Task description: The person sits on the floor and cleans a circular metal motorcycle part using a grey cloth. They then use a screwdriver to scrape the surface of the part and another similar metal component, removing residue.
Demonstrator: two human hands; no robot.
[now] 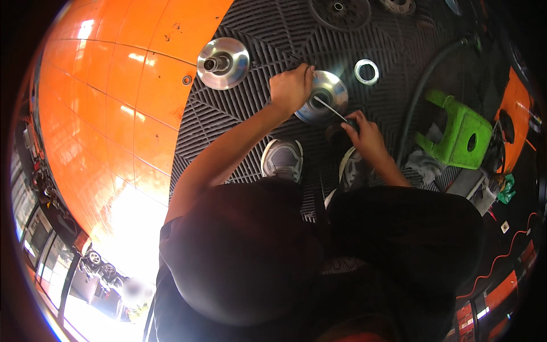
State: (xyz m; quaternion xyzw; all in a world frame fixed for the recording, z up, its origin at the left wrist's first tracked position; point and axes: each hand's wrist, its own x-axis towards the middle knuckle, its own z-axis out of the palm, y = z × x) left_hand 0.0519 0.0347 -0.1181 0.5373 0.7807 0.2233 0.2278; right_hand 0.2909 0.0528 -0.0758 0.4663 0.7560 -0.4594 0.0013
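Disc [333, 85] on ribbed mat [268, 34], slim tool [331, 108] at its centre

Orange floor [137, 102] fills the left of my feed; the black ribbed mat carries most of the parts. Green stool [467, 134] off to the right. Dark round plate [342, 18] up top, apart from both hands.

Disc lies on the mat ahead of the shoes [283, 159]. Looks like bare polished metal: I'd expect it stiff, fairly heavy for its size, slick on the face. Best hold is the outer rim, fingers over the edge; the flat face gives little purchase. Second disc [236, 57] with a raised stem sits left, untouched.

Left grip [291, 88] is at the disc's upper-left rim, fingers bent; fingertips hidden, so I can't tell pinching from pressing. Right grip [366, 137] is wrapped round the slim tool's dark handle, tip at the centre opening, contact unclear.

Pale metal ring [357, 72] loose right of the disc; tiny ring [183, 80] just left of the second disc.
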